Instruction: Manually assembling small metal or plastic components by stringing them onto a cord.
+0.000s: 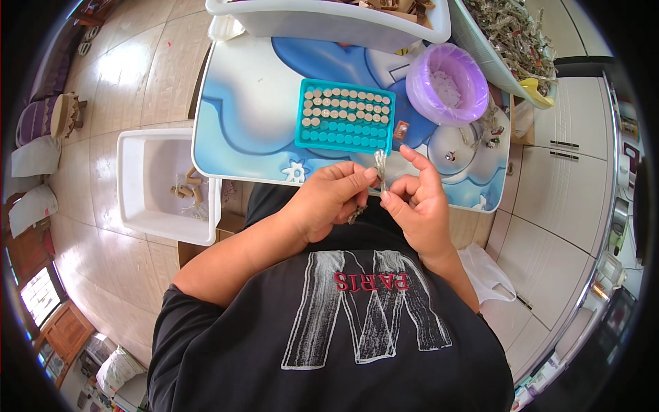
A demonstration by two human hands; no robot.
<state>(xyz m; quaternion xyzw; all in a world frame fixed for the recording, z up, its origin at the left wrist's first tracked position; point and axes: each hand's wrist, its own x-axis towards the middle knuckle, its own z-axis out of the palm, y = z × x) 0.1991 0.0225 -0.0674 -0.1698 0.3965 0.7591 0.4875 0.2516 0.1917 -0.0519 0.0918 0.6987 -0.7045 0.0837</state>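
Note:
Just past the table's near edge, my left hand (336, 196) pinches a small bundle of thin, clear and silvery wire (380, 163) between thumb and fingers. A darker end of it pokes out below that hand. My right hand (420, 196) meets the bundle from the other side, thumb and a bent finger closed at a thin strand, index finger raised. Beyond the hands lies a teal tray (299, 123) with rows of round sockets. Tan, round-topped, cork-like pieces (345, 101) fill its far rows and part of a nearer one; the nearest sockets show bare teal.
A lined purple tub (480, 96) with small white pieces stands far right. Behind it is a bin of tangled clear wires (515, 41); a white bin (322, 24) stands at the back. A lower white bin (134, 226) holds tan pieces at left. Loose wires (489, 127) lie right.

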